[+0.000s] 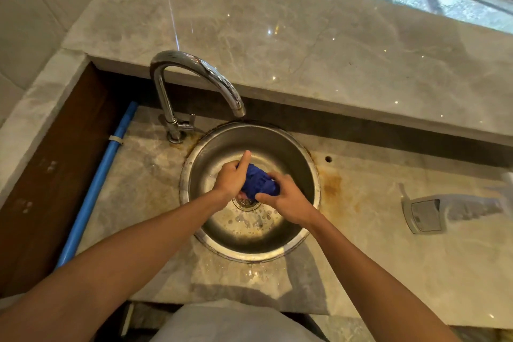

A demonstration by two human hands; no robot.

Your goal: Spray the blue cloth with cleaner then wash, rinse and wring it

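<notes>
Pipe: one blue plastic pipe, straight and smooth, runs along the counter edge well left of the sink, banded once by a pale clip.
Tap: one chrome gooseneck tap, polished and curved, stands just behind the sink's left rim with a small lever at its base; its spout ends over the sink's far edge.
Sink: one round stainless-steel sink, brushed and dull, set into the veined grey marble counter; rust-coloured stains ring its rim and water beads lie on its floor near the single drain.
Left hand: the left hand reaches into the sink from the left, fingers curled round the cloth's left end, index finger sticking straight up toward the tap.
Cloth: one blue cloth, wet-looking and bunched into a crumpled wad, is held between two hands above the drain, at the middle of the sink.
Right hand: the right hand clamps the cloth's right end, thumb and fingers wrapped tight.
Spray bottle: one pale translucent spray bottle lies on its side on the counter well right of the sink, blurred.
Upper ledge: one raised marble slab, glossy, runs behind the sink.
</notes>
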